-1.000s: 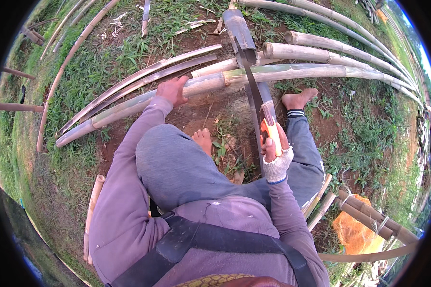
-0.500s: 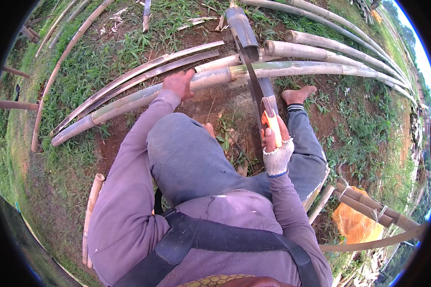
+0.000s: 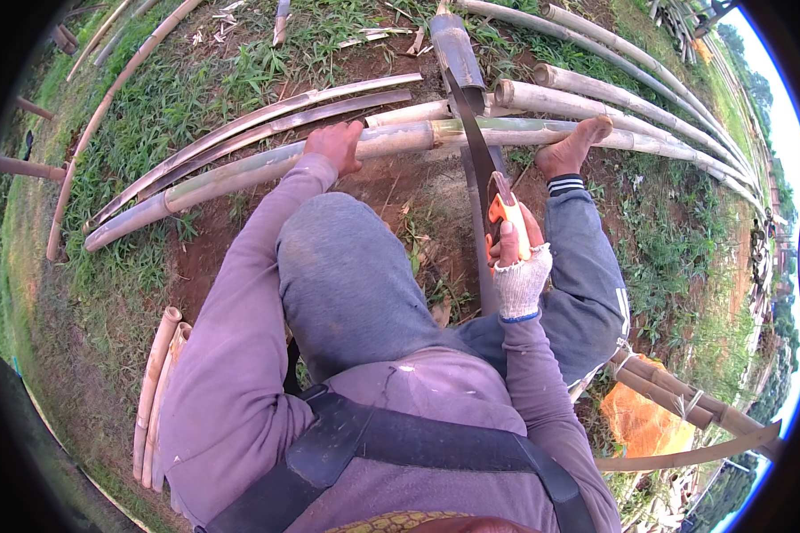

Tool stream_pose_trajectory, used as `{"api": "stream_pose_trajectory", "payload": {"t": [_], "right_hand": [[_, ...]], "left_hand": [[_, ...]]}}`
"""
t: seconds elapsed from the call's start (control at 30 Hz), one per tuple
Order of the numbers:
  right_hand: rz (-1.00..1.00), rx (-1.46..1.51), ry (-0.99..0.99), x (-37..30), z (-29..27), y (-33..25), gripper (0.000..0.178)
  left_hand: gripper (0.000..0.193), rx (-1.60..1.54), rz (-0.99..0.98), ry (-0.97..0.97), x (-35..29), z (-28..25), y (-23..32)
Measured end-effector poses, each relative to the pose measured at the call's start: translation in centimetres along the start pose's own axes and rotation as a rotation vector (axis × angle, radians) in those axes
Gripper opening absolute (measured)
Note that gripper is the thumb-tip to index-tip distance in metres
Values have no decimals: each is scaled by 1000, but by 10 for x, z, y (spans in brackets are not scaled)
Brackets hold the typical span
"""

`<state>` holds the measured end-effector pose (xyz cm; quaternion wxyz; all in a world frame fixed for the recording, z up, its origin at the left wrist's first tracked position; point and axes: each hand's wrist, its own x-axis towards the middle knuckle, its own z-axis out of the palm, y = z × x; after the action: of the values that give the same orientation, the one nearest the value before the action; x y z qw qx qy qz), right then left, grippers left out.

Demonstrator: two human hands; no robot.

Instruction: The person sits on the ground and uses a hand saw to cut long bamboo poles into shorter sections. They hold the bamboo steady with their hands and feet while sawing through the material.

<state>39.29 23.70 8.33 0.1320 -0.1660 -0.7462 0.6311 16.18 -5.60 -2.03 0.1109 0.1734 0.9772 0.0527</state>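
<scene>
A long bamboo pole (image 3: 249, 173) lies crosswise in front of me. My left hand (image 3: 336, 147) is wrapped over it, left of a node. My right hand (image 3: 522, 275), in a white fingerless knit glove, grips a handsaw (image 3: 476, 147) by its orange and pale handle. The long dark blade points away from me and crosses the pole just right of the node. Whether its teeth touch the bamboo I cannot tell. My bare right foot (image 3: 573, 149) rests on the pole, to the right of the blade.
A thick bamboo piece (image 3: 457, 51) lies beyond the blade. Split bamboo strips (image 3: 267, 120) lie past the pole on the left. Several more poles (image 3: 596, 99) stretch to the far right. An orange net bag (image 3: 642, 417) sits under tied bamboo at lower right; cut lengths (image 3: 158, 391) lie lower left.
My right foot has lifted from the ground onto the bamboo pole. The saw and my right hand have shifted slightly nearer to me. My left hand keeps its hold on the pole.
</scene>
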Motion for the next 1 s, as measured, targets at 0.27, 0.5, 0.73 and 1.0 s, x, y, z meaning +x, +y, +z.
{"api": "stream_pose_trajectory", "payload": {"t": [0.27,0.5,0.73,1.0], "right_hand": [[-107,-172,11,-14,-11,11,47],[-63,-111,-53,-68,-47,4,56],[-212,-234,76,72,34,26,41],[-86,-198,14,-70,-51,-6,48]], "left_hand": [[68,-5,-12,-47,6,-3,4],[64,18,-34,-43,-2,-5,-1],[66,14,2,-6,18,-2,6],[72,9,-27,-57,12,-5,12]]}}
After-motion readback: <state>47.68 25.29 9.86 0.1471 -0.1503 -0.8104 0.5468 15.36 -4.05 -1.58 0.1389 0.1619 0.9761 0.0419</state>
